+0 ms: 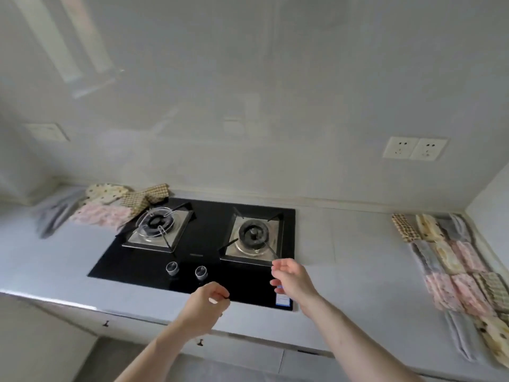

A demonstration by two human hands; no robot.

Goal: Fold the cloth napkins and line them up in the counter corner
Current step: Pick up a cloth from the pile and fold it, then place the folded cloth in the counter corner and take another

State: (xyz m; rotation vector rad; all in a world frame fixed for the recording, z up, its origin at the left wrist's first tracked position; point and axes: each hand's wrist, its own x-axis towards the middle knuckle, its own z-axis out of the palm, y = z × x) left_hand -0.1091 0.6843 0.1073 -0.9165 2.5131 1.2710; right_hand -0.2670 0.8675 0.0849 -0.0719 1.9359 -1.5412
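both hands hung empty over the hob (192,244): left hand (205,304) loosely curled, right hand (292,277) relaxed. folded napkins (454,266) lined the right corner; the unfolded pile (110,208) waited far left, probably next.

One view only, from the head, standing at the near edge of the counter (358,271) and looking forward and down across it to the far wall (248,106). Wide lens here: the counter edges bow and both ends squeeze in. The hob (198,244) sits dead centre at arm's reach, the far-left end and the right corner both just inside the picture. Both forearms come up from the near bottom edge, close under the lens.
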